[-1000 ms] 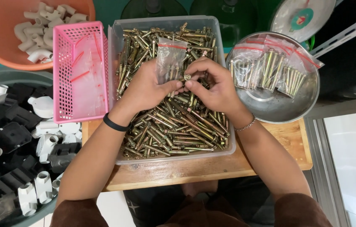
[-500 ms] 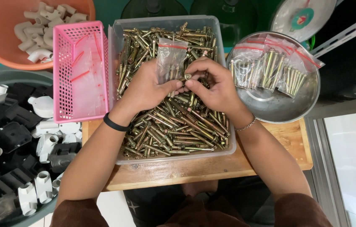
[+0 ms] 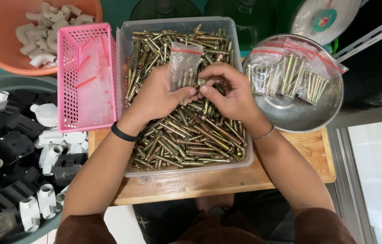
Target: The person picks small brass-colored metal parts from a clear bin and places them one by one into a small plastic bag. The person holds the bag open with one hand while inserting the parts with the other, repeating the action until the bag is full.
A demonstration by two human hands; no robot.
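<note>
Pink plastic basket sits at the table's left edge, holding empty zip bags within easy reach. Beside it, the clear bin of brass-coloured anchor bolts fills the middle. Over it my left hand pinches a small clear bag upright by its lower part, mouth up, so bolts can drop in. My right hand closes its fingertips on one bolt at the bag. At the right edge, a steel bowl collects filled bags.
</note>
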